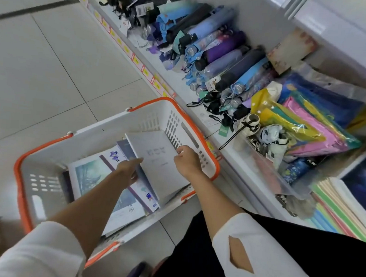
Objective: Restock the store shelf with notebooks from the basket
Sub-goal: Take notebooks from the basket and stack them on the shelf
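A white basket with an orange rim [88, 132] stands on the floor against the shelf. Inside it, a pale grey notebook [156, 166] leans tilted against the right wall. My right hand [187, 160] pinches its right edge. My left hand [128, 170] grips its left edge, fingers partly hidden behind the cover. Other notebooks lie beneath: one with purple cartoon figures [121, 156] and a large one with a teal picture [92, 175]. A stack of notebooks [341, 203] in pastel colours sits on the white shelf [230, 149] at the far right.
Several folded umbrellas [215, 48] fill the shelf's back and middle. Coloured plastic pouches [302, 126] and small wrapped items [270, 135] lie to the right of them. Yellow price tags [137, 60] line the shelf's front edge. Grey floor tiles [43, 65] stretch to the left.
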